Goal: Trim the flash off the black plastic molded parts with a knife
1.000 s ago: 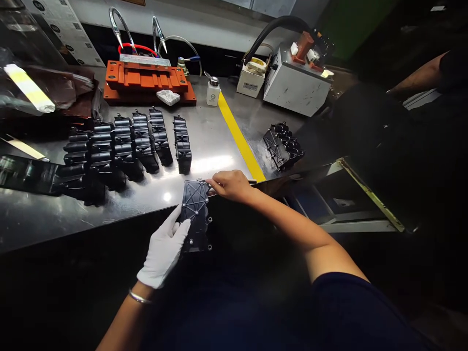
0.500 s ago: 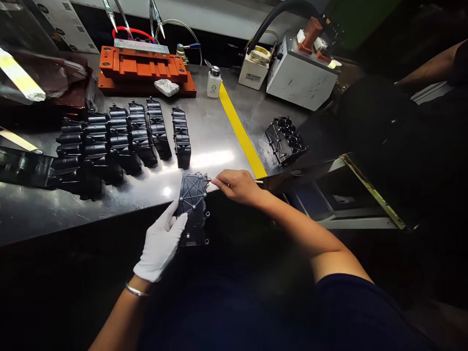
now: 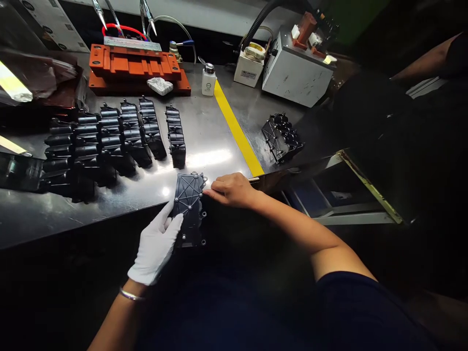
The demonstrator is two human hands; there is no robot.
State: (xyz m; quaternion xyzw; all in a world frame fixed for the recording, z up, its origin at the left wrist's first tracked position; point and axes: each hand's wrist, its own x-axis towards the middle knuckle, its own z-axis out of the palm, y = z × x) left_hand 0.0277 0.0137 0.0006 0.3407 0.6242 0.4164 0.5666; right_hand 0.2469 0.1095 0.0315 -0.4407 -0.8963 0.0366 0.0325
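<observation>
By the bench [image 3: 204, 122], left fingers [image 3: 177, 226] clasp a black housing [image 3: 189, 191], right fingers [image 3: 216, 195] pinched alongside.

Black part [image 3: 189, 212], cross-ribbed face toward camera, held near bench edge [image 3: 109, 213]

The part [image 3: 189, 187] in my left hand [image 3: 155, 248] is by the edge of my table [image 3: 204, 139]; more parts [image 3: 109, 131] stand behind, left of the tape [image 3: 236, 126].

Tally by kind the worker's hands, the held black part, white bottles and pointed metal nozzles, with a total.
Left hand and right hand: 2
Held black part: 1
White bottle: 1
Pointed metal nozzles: 2
Total: 6
</observation>
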